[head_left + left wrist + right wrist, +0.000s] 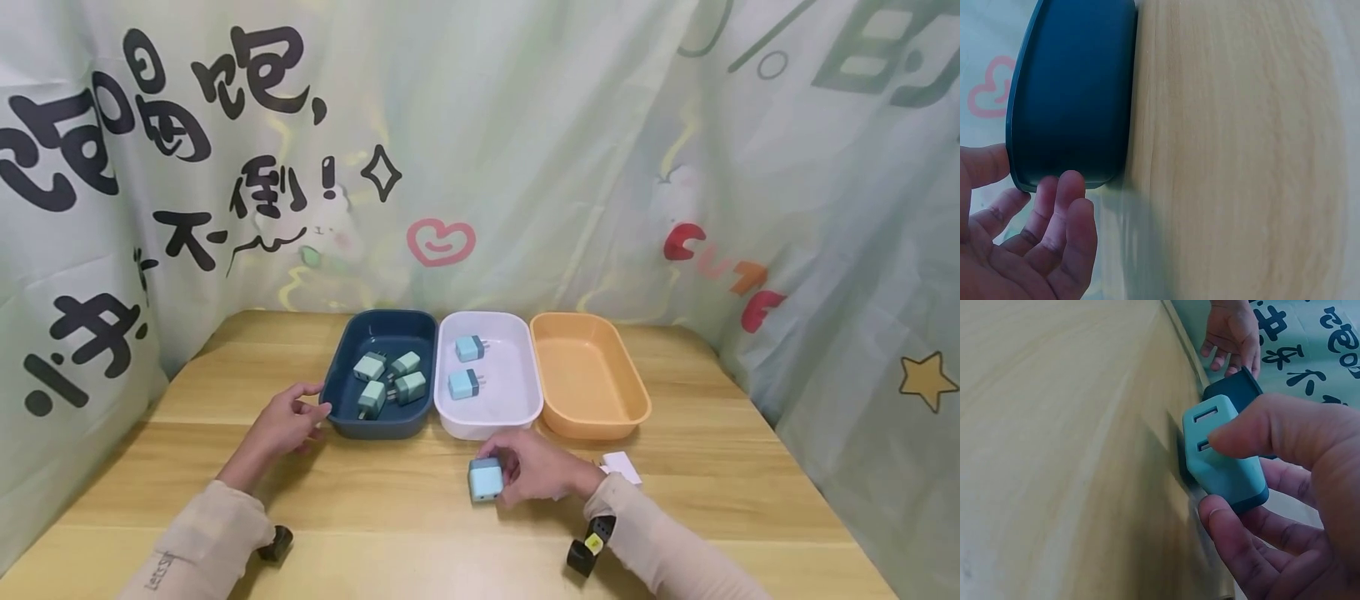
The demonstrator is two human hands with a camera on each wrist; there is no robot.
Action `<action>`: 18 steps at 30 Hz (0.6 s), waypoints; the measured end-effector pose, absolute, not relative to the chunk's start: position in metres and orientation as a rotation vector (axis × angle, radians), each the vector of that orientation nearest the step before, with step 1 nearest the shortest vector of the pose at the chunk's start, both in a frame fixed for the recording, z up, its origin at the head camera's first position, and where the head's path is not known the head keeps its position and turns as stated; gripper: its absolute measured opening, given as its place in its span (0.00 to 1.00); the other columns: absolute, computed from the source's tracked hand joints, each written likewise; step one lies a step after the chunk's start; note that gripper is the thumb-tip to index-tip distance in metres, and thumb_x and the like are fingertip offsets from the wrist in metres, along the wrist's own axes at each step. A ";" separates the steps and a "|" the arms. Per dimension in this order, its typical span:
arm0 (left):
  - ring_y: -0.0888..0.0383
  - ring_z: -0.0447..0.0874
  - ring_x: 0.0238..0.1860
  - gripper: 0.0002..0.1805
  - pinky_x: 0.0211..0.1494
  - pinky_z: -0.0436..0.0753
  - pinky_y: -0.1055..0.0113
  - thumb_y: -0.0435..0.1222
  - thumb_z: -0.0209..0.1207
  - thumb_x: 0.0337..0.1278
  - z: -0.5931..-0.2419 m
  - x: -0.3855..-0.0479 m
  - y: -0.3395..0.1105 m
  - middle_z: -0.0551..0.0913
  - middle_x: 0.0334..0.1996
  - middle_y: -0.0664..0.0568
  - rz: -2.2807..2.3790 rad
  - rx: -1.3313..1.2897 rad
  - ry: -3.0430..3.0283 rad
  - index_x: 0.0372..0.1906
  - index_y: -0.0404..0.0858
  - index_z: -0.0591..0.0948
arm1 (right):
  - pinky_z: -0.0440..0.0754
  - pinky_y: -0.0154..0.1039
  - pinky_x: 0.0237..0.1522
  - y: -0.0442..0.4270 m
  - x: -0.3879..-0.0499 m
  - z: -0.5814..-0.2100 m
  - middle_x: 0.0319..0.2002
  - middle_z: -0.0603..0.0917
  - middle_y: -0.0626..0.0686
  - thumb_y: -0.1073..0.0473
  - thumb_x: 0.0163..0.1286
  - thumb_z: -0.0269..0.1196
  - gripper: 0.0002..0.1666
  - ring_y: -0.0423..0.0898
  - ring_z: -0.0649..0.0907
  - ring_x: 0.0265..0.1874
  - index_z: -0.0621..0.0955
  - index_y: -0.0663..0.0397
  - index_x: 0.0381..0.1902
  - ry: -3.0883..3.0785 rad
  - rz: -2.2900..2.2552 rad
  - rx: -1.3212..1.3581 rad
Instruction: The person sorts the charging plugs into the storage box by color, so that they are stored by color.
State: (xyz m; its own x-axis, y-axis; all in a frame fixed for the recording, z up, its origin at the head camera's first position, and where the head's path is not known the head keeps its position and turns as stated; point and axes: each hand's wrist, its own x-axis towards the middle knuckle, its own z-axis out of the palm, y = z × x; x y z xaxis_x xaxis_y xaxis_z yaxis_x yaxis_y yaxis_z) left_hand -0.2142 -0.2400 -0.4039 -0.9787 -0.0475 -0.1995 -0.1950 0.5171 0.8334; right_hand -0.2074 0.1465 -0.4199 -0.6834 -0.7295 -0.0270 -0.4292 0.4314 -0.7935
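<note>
My right hand [536,467] pinches a light blue USB wall charger [486,481] with a darker blue end, just above the table in front of the white tray [488,423]. In the right wrist view the thumb lies on the charger's [1229,478] face with two ports, and fingers support it from below. My left hand [288,423] touches the left front corner of the navy tray [378,427] with loosely bent fingers. Several pale green chargers [371,396] lie in the navy tray. Two light blue chargers [463,383] lie in the white tray.
An orange tray [592,375] stands on the right of the row, beside the white one. A white charger [621,467] lies on the wooden table [390,533] by my right wrist, partly hidden. A printed curtain [525,167] hangs behind the table.
</note>
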 end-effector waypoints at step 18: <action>0.50 0.83 0.39 0.30 0.36 0.82 0.59 0.42 0.53 0.71 -0.402 -0.214 -0.239 0.77 0.46 0.35 1.470 -0.206 2.590 0.71 0.35 0.62 | 0.82 0.37 0.32 0.150 -0.205 -0.402 0.41 0.80 0.50 0.71 0.46 0.74 0.30 0.43 0.82 0.27 0.79 0.58 0.50 2.256 -1.179 -0.978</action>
